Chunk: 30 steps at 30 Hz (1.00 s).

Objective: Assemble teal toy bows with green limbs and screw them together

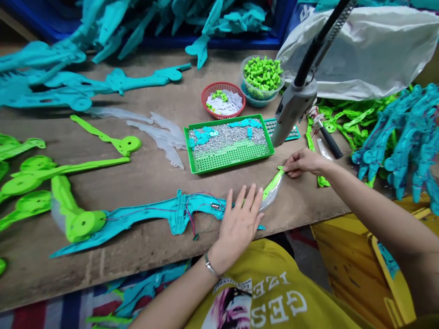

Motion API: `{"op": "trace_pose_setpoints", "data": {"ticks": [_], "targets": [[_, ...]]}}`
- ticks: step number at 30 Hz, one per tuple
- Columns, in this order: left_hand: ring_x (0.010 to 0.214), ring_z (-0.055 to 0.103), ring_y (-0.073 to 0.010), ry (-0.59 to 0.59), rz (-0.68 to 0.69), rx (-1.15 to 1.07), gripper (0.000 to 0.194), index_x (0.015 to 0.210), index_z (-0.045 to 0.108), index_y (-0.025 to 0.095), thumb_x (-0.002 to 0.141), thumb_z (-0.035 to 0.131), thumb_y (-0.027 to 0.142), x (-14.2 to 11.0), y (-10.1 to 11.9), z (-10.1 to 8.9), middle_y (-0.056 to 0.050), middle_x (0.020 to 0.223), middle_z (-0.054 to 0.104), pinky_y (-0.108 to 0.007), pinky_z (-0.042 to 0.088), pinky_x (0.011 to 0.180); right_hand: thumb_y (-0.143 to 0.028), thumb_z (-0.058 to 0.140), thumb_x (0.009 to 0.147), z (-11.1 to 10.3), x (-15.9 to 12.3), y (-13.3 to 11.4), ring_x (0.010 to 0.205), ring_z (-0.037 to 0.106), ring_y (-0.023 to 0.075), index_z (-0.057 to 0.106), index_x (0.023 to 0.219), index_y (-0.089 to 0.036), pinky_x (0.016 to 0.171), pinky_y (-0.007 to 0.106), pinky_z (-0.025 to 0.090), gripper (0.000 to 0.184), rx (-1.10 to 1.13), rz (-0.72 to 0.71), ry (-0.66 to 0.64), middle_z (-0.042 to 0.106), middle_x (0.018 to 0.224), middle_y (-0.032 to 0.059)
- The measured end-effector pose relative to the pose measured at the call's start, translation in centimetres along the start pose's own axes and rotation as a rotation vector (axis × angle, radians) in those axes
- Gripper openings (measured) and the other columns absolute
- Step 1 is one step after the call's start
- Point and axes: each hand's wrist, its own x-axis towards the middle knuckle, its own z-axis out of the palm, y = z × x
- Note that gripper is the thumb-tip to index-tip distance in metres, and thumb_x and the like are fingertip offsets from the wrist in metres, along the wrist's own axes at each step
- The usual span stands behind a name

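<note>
A long teal plastic toy-bow half [144,211] lies along the table's front edge, with thin wires and a small circuit board [195,237] hanging from it. My left hand [240,215] rests flat over its right end, fingers stretched out. My right hand [303,163] pinches the tip of a green plastic limb [273,185] with a clear piece along its edge. The limb's inner end is hidden under my left hand. At the bow half's other end sits a green limb with a round hub [85,224].
A green tray [233,161] of screws and small teal parts stands beyond my hands. Behind it are a red basket [222,87] and a tub of green pieces [263,75]. An electric screwdriver [295,109] hangs nearby. Green limbs [30,178] lie left; teal bow parts [404,137] are piled right.
</note>
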Motion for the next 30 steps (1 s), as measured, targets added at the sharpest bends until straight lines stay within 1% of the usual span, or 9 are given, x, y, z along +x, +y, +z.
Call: {"op": "trace_pose_setpoints", "data": {"ticks": [3,7,10,15,19,22,24,26,30], "targets": [[0.149,0.031,-0.0339,-0.064,-0.003,0.025,0.060,0.157,0.030,0.016,0.103,0.038,0.041,0.7,0.5,-0.9,-0.011,0.161,0.036,-0.067,0.016,0.122,-0.018,0.099,0.040,-0.2,0.5,-0.6,0.050,0.066,0.0153,0.072,0.059,-0.011,0.046,0.023,0.060,0.033,-0.024,0.030,-0.031,0.069,0.057,0.0083],[0.152,0.027,-0.0303,-0.114,0.054,0.028,0.065,0.159,0.021,0.010,0.103,0.038,0.038,2.1,1.1,-1.1,-0.015,0.165,0.023,-0.056,0.024,0.123,-0.017,0.098,0.044,0.0,0.4,-0.5,0.051,0.065,0.0147,0.071,0.059,-0.013,0.046,0.023,0.059,0.031,-0.035,-0.033,-0.013,0.069,0.057,0.0077],[0.153,0.023,-0.0306,-0.102,0.075,0.032,0.064,0.160,0.015,0.011,0.104,0.036,0.033,2.8,1.1,-0.5,-0.013,0.167,0.016,-0.055,0.027,0.122,-0.020,0.096,0.051,0.4,-0.2,-0.2,0.053,0.064,0.0136,0.071,0.063,-0.014,0.049,0.024,0.059,0.029,-0.054,-0.063,0.011,0.069,0.060,0.0061],[0.154,0.022,-0.0308,-0.072,0.101,0.014,0.061,0.159,0.021,0.009,0.104,0.033,0.034,2.6,0.8,-0.1,-0.013,0.166,0.022,-0.053,0.025,0.123,-0.032,0.086,0.069,1.6,-1.2,0.3,0.055,0.060,0.0114,0.067,0.067,-0.013,0.053,0.023,0.054,0.027,-0.239,-0.161,0.099,0.066,0.061,0.0043],[0.152,0.028,-0.0295,-0.033,0.104,0.006,0.061,0.158,0.023,0.006,0.104,0.031,0.033,2.3,0.7,0.0,-0.016,0.164,0.027,-0.051,0.025,0.123,-0.037,0.083,0.072,2.5,-1.4,0.6,0.058,0.062,0.0147,0.068,0.075,-0.016,0.053,0.024,0.050,0.027,-0.474,-0.232,0.208,0.067,0.063,0.0041],[0.150,0.033,-0.0289,-0.008,0.114,0.010,0.059,0.157,0.025,0.006,0.104,0.031,0.032,2.1,0.8,0.3,-0.016,0.163,0.031,-0.050,0.027,0.122,-0.040,0.082,0.072,2.8,-1.7,0.1,0.058,0.062,0.0159,0.064,0.067,-0.017,0.053,0.025,0.050,0.030,-0.496,-0.211,0.240,0.066,0.061,0.0047],[0.147,0.037,-0.0280,0.014,0.115,0.016,0.059,0.157,0.026,0.007,0.104,0.031,0.032,2.0,0.8,0.5,-0.015,0.161,0.036,-0.049,0.029,0.121,-0.034,0.083,0.071,3.0,-2.3,-0.3,0.057,0.061,0.0149,0.059,0.063,-0.018,0.054,0.025,0.052,0.029,-0.346,-0.166,0.247,0.064,0.058,0.0033],[0.145,0.040,-0.0270,0.041,0.110,0.028,0.059,0.157,0.025,0.006,0.104,0.033,0.032,1.9,0.8,0.7,-0.016,0.159,0.039,-0.047,0.031,0.120,-0.024,0.084,0.068,3.5,-3.0,-0.4,0.059,0.063,0.0144,0.058,0.067,-0.018,0.059,0.026,0.056,0.027,-0.044,-0.130,0.212,0.065,0.061,0.0010],[0.144,0.042,-0.0256,0.078,0.104,0.024,0.063,0.158,0.019,0.006,0.103,0.035,0.031,1.6,1.0,1.1,-0.018,0.157,0.042,-0.045,0.031,0.120,-0.022,0.091,0.058,5.6,-4.6,1.1,0.068,0.069,0.0159,0.064,0.077,-0.016,0.069,0.032,0.061,0.034,0.414,-0.047,0.003,0.071,0.071,0.0020]]}}
